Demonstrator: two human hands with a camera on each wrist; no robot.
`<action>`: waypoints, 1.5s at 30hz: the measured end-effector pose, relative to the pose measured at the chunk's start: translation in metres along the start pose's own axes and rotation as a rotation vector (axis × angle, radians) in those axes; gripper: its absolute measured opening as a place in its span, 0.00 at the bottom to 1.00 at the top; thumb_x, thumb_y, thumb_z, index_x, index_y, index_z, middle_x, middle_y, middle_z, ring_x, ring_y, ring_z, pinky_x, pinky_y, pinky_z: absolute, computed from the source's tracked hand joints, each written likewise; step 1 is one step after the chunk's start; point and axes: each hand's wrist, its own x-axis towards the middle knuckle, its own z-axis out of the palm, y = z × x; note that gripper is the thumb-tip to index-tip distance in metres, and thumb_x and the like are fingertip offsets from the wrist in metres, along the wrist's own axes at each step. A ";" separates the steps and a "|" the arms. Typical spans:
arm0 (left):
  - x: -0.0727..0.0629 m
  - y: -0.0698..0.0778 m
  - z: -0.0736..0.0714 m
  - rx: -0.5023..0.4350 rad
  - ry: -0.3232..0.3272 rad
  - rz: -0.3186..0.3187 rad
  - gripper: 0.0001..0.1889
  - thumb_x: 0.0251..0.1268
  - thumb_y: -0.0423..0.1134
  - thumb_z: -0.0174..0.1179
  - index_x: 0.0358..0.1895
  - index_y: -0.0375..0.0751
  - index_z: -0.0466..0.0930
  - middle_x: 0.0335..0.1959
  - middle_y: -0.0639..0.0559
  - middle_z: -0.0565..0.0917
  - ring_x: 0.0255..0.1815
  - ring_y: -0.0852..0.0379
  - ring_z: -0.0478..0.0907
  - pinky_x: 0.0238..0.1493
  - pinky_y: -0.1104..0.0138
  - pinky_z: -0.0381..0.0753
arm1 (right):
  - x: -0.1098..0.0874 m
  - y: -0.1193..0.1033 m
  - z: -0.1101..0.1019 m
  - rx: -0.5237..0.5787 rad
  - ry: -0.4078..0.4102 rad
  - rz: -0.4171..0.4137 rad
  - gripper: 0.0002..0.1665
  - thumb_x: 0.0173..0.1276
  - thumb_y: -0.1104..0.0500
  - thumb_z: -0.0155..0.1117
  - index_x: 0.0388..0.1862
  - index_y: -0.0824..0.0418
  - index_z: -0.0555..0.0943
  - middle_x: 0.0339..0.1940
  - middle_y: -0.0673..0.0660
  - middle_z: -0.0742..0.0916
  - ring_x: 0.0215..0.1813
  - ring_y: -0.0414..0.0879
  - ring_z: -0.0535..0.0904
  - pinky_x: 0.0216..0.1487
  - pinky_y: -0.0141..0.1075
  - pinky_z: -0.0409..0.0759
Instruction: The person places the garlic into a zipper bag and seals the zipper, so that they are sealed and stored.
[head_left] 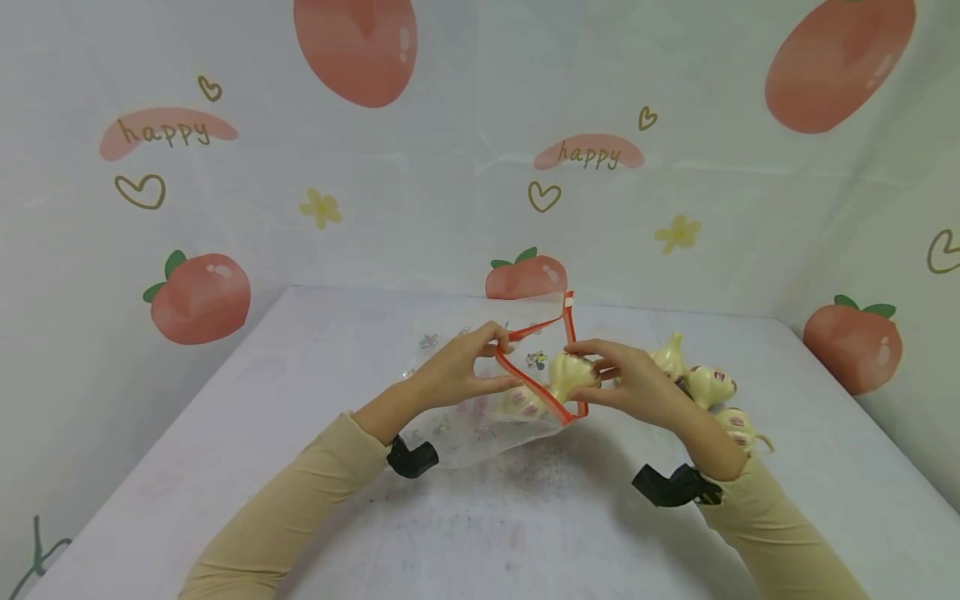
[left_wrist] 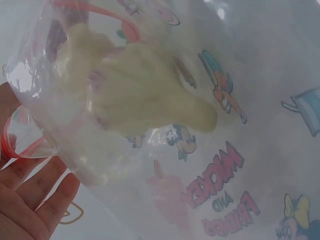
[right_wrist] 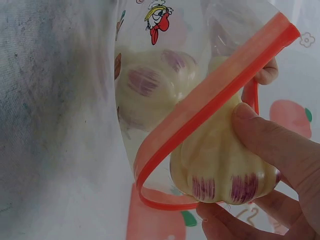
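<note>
A clear zip bag (head_left: 465, 437) with cartoon prints and a red zip edge (right_wrist: 200, 110) is held up, its mouth gaping toward the right. My left hand (head_left: 465, 367) pinches the bag at its red-edged mouth. In my right hand (head_left: 633, 379), thumb and fingers grip a cream garlic bulb (right_wrist: 220, 160) with purple streaks. That bulb is at the bag's mouth, stem end pointing in. Inside the bag lies another garlic bulb (head_left: 521, 402), seen through the plastic; in the left wrist view a garlic bulb (left_wrist: 145, 95) shows blurred behind the film.
To the right, partly behind my right forearm, sit several loose things: a garlic bulb (head_left: 670, 358) farthest back, a second garlic bulb (head_left: 709, 386) and a third garlic bulb (head_left: 737, 425) with a curved stem. The white table (head_left: 480, 533) meets a printed cloth backdrop (head_left: 450, 183).
</note>
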 end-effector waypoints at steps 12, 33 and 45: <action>0.001 0.001 0.000 0.010 0.001 0.015 0.21 0.54 0.38 0.67 0.42 0.35 0.64 0.47 0.40 0.78 0.56 0.44 0.79 0.57 0.53 0.78 | 0.003 0.002 0.008 0.011 -0.016 -0.007 0.32 0.52 0.57 0.73 0.56 0.62 0.75 0.53 0.59 0.83 0.43 0.48 0.82 0.47 0.39 0.84; 0.005 0.006 -0.001 0.054 0.018 0.092 0.21 0.54 0.38 0.67 0.42 0.38 0.63 0.41 0.45 0.77 0.54 0.43 0.80 0.57 0.57 0.79 | 0.009 0.002 0.020 0.016 -0.076 -0.016 0.31 0.53 0.66 0.71 0.58 0.65 0.74 0.53 0.63 0.82 0.39 0.45 0.80 0.43 0.38 0.84; 0.005 0.008 -0.002 0.036 0.017 0.096 0.21 0.54 0.38 0.67 0.42 0.35 0.64 0.43 0.40 0.78 0.53 0.43 0.80 0.58 0.55 0.78 | 0.012 -0.002 0.021 0.059 -0.103 -0.010 0.30 0.57 0.63 0.69 0.59 0.66 0.73 0.56 0.66 0.81 0.47 0.58 0.84 0.46 0.45 0.84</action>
